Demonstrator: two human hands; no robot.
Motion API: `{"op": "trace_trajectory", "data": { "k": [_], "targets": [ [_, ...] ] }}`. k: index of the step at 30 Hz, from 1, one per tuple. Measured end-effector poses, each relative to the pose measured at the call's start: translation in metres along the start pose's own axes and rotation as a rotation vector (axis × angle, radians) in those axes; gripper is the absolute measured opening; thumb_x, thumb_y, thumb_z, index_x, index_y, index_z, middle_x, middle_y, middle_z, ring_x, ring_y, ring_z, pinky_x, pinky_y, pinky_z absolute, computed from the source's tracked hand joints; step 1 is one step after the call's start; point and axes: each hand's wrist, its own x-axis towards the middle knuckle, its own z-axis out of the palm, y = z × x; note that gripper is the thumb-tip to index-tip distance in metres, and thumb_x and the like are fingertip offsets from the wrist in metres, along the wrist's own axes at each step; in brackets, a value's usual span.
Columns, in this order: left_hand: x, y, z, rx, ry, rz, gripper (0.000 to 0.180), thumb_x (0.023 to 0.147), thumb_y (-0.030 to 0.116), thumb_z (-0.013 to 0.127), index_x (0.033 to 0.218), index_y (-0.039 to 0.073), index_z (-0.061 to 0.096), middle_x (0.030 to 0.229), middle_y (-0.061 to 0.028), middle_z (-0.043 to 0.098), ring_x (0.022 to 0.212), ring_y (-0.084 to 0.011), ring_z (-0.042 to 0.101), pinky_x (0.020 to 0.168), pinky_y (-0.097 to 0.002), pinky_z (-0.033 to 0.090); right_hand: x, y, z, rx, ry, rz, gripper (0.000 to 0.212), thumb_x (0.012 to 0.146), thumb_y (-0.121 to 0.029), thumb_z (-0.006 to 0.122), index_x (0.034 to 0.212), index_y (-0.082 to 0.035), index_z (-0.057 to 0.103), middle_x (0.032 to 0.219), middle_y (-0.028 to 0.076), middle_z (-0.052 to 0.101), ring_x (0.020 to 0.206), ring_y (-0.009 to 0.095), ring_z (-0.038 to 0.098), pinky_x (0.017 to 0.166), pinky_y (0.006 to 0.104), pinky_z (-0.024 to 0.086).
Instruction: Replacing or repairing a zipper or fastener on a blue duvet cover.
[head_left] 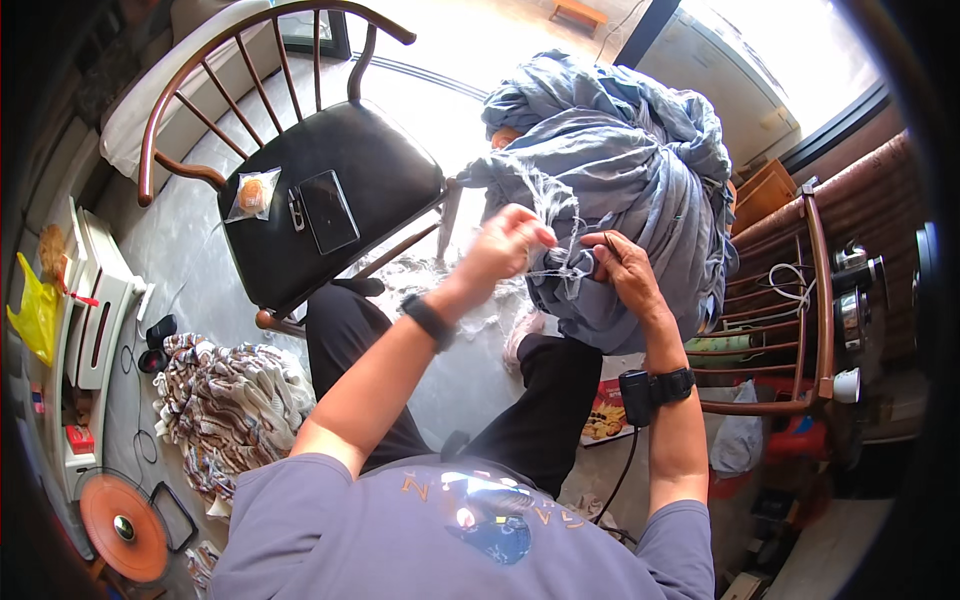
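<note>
A large bundle of blue-grey cloth (640, 170) is heaped in front of me, its near edge frayed into loose white threads (548, 195). Slightly blurred by motion, my left hand (505, 243) is closed, its curled fingertips at these threads. My right hand (628, 272) is closed on the cloth's edge at the near side of the bundle. A thin dark pointed thing shows by its thumb and fingers, too small to make out. Knotted white strands (568, 270) hang between the two hands.
A wooden chair with a black seat (290, 190) stands at left, bearing a phone (330, 212) and a wrapped bun (252, 195). Striped cloths (235, 410) are piled by my left leg. Another wooden chair (820, 300) stands at right. White fluff (480, 310) litters the floor.
</note>
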Motion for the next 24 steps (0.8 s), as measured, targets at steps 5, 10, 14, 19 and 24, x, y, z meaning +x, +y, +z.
{"op": "trace_trajectory", "data": {
  "k": [5, 10, 14, 19, 24],
  "targets": [
    [-0.007, -0.030, 0.040, 0.331, -0.250, -0.259, 0.041, 0.079, 0.038, 0.068, 0.096, 0.001, 0.059, 0.078, -0.0029, 0.060, 0.075, -0.0116, 0.055, 0.068, -0.0276, 0.046, -0.001, -0.001, 0.007, 0.056, 0.002, 0.044, 0.020, 0.090, -0.012, 0.052, 0.104, -0.002, 0.062, 0.075, 0.003, 0.058, 0.056, 0.007, 0.050, 0.054, 0.0221, 0.044],
    [-0.041, 0.024, -0.002, -0.080, -0.162, -0.338, 0.023, 0.089, 0.024, 0.054, 0.087, 0.002, 0.060, 0.065, 0.0034, 0.048, 0.058, -0.0048, 0.042, 0.052, -0.0217, 0.035, -0.009, 0.001, 0.001, -0.059, 0.021, -0.012, 0.021, 0.090, -0.013, 0.052, 0.107, -0.006, 0.061, 0.083, 0.003, 0.062, 0.066, 0.012, 0.056, 0.060, 0.0248, 0.046],
    [-0.096, 0.048, -0.078, -0.154, 0.066, -0.366, 0.024, 0.093, 0.021, 0.050, 0.082, 0.002, 0.060, 0.058, 0.0067, 0.039, 0.048, -0.0015, 0.031, 0.045, -0.0189, 0.024, -0.002, 0.012, 0.010, -0.335, 0.160, -0.258, 0.020, 0.088, -0.010, 0.053, 0.105, -0.007, 0.062, 0.094, 0.006, 0.063, 0.080, 0.024, 0.062, 0.068, 0.0298, 0.048],
    [-0.109, 0.055, -0.071, 0.114, 0.059, -0.359, 0.022, 0.093, 0.017, 0.052, 0.089, 0.000, 0.065, 0.071, 0.0030, 0.049, 0.059, -0.0033, 0.044, 0.057, -0.0178, 0.037, 0.002, -0.019, 0.026, -0.175, 0.340, -0.394, 0.018, 0.082, -0.005, 0.058, 0.100, -0.006, 0.062, 0.096, 0.010, 0.062, 0.078, 0.027, 0.062, 0.069, 0.0307, 0.048],
    [-0.085, 0.054, -0.050, -0.026, 0.100, 0.053, 0.026, 0.094, 0.020, 0.050, 0.087, -0.001, 0.064, 0.112, -0.0081, 0.050, 0.103, -0.0141, 0.047, 0.090, -0.0271, 0.036, 0.030, -0.054, 0.049, -0.378, 0.027, -0.446, 0.030, 0.083, -0.016, 0.060, 0.113, -0.010, 0.058, 0.108, 0.009, 0.058, 0.097, 0.031, 0.056, 0.080, 0.0366, 0.046]
  ]
}}
